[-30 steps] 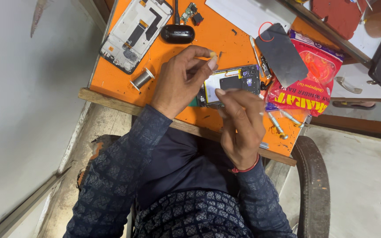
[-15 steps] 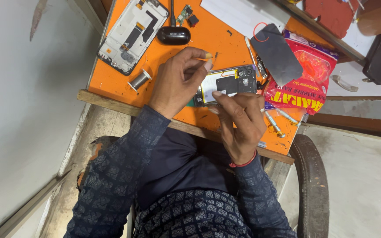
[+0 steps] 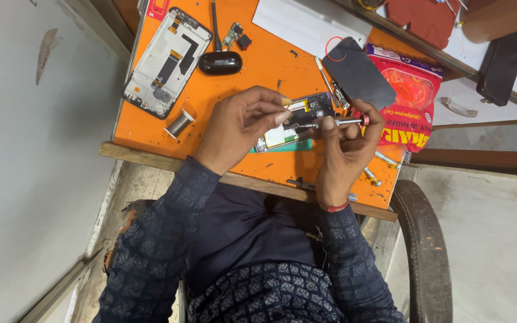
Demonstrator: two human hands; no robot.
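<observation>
On an orange counter (image 3: 270, 66), the left hand (image 3: 237, 128) pinches an opened black smartphone body (image 3: 297, 119) while the right hand (image 3: 345, 146) grips a slim metal screwdriver (image 3: 330, 123), best held square to the screw.

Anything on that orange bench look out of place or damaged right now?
Small dark specks, perhaps loose screws, lie scattered over the orange mat. A stripped phone frame lies tilted at its far left corner. The opened phone under both hands looks deliberately dismantled, not broken.
</observation>
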